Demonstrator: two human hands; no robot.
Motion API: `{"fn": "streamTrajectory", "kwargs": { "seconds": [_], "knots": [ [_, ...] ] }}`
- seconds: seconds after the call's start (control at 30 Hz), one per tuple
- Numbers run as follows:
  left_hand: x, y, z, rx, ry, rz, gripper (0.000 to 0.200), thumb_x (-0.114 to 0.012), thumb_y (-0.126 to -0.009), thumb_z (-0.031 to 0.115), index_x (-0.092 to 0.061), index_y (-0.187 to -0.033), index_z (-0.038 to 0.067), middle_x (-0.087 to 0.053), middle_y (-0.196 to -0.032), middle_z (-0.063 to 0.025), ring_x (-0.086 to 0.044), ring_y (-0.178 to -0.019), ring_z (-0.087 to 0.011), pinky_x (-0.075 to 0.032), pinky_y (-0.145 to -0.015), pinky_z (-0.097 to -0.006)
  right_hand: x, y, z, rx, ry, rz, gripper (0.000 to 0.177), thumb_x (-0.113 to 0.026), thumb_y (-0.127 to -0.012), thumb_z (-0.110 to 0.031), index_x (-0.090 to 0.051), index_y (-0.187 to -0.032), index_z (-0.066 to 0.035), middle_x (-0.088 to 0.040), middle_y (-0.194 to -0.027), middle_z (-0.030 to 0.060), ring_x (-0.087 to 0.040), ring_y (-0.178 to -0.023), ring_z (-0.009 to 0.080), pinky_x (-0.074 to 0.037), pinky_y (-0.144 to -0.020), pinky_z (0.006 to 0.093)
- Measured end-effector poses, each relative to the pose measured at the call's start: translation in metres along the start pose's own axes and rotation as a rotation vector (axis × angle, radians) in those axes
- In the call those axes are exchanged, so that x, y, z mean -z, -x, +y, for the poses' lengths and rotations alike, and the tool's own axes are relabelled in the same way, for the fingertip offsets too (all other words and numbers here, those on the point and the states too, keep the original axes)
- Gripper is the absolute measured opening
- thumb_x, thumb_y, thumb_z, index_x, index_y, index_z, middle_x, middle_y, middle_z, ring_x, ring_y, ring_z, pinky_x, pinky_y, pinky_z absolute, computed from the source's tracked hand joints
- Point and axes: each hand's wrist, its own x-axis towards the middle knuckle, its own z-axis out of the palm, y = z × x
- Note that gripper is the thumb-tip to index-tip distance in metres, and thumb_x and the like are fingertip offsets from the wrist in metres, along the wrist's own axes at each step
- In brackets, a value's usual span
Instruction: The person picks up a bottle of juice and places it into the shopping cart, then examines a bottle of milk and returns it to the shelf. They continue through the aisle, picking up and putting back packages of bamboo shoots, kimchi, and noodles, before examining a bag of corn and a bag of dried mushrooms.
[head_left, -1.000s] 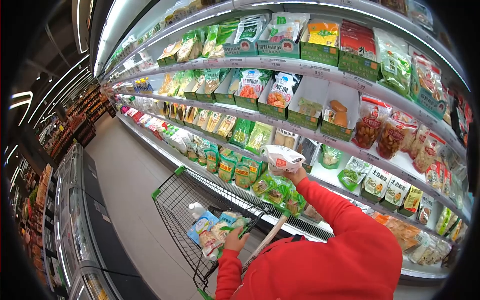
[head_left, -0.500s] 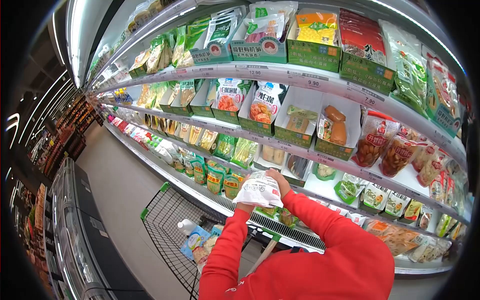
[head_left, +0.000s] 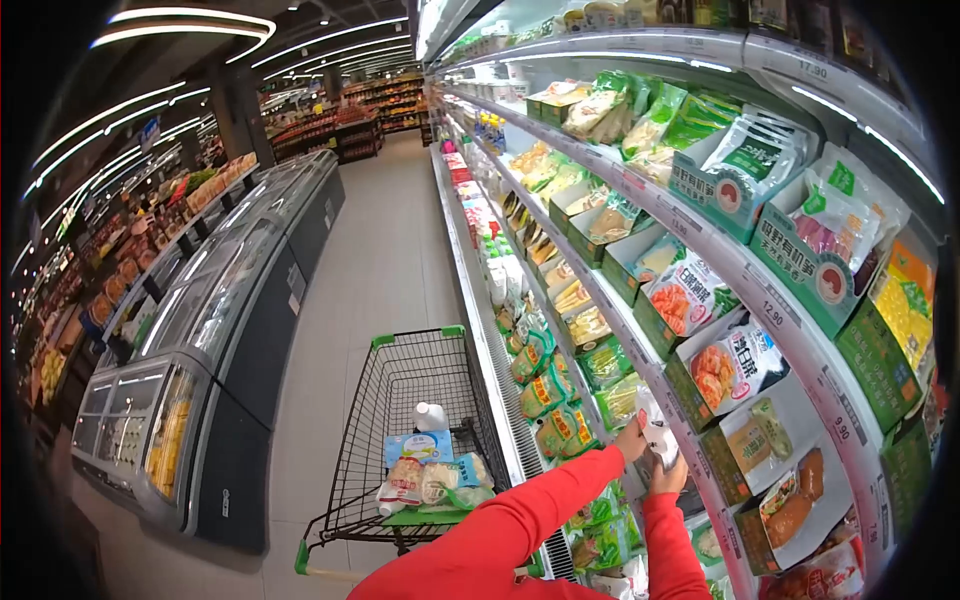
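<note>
A white plastic food bag point(head_left: 657, 430) with dark print is held up against the refrigerated shelves. My left hand point(head_left: 631, 441) is closed on its left side, and my right hand point(head_left: 668, 477) grips its lower end. The bag is seen nearly edge-on, so its contents are hidden. Close beside it are packs of green vegetables point(head_left: 621, 400) on a lower shelf and a boxed pack of kimchi point(head_left: 722, 372) on the shelf to the right.
A wire shopping cart point(head_left: 352, 420) stands to the left, holding a white bottle point(head_left: 431, 416), a blue pack point(head_left: 418, 447) and several bagged foods point(head_left: 440, 482). A long freezer case point(head_left: 250, 300) lines the aisle's far side. Shelf edges point(head_left: 735, 262) run along the right.
My view has swung left, bringing the aisle and whole cart into sight. The white bag, still in both hands, has turned from showing its broad face to nearly edge-on.
</note>
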Motion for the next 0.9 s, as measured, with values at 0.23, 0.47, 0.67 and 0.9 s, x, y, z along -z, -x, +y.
{"fn": "streamTrajectory", "kwargs": {
  "seconds": [0.23, 0.47, 0.67, 0.9],
  "knots": [
    [-0.006, 0.009, 0.047, -0.011, -0.117, -0.011, 0.044, -0.048, -0.088, 0.004, -0.039, -0.13, -0.001, -0.059, -0.114, -0.0147, -0.056, -0.105, -0.0215, -0.042, -0.092, -0.0327, -0.006, -0.017, -0.003, -0.077, -0.183, -0.118, 0.04, -0.067, -0.072, -0.01, -0.055, -0.106, 0.006, -0.06, -0.097, 0.0245, -0.059, -0.092, 0.0374, -0.044, -0.083, 0.0384],
    [-0.01, 0.027, 0.079, 0.026, -0.353, 0.125, 0.052, -0.053, -0.078, 0.004, -0.042, -0.129, 0.001, -0.058, -0.114, -0.0176, -0.056, -0.109, -0.026, -0.042, -0.093, -0.0329, -0.024, -0.029, -0.004, -0.068, 0.035, -0.093, 0.049, -0.074, -0.07, -0.014, -0.053, -0.107, 0.012, -0.058, -0.109, 0.025, -0.057, -0.099, 0.0358, -0.042, -0.088, 0.0411],
    [0.007, 0.052, 0.095, 0.039, -0.366, -0.299, 0.04, -0.053, -0.082, 0.01, -0.051, -0.12, 0.001, -0.059, -0.114, -0.0162, -0.057, -0.106, -0.0248, -0.043, -0.092, -0.0347, -0.028, -0.044, -0.003, -0.18, -0.09, -0.116, 0.069, -0.075, -0.068, -0.018, -0.045, -0.121, 0.014, -0.049, -0.124, 0.0289, -0.045, -0.12, 0.0371, -0.032, -0.104, 0.041],
    [0.106, 0.138, 0.17, 0.019, -0.282, 0.202, 0.025, -0.048, -0.093, 0.01, -0.059, -0.115, 0.003, -0.063, -0.111, -0.0105, -0.06, -0.103, -0.0201, -0.045, -0.089, -0.0304, -0.057, -0.029, 0.058, 0.059, -0.099, 0.122, 0.081, -0.069, -0.073, -0.019, -0.027, -0.135, 0.013, -0.034, -0.136, 0.0307, -0.034, -0.128, 0.0397, -0.024, -0.109, 0.0416]
  ]
}}
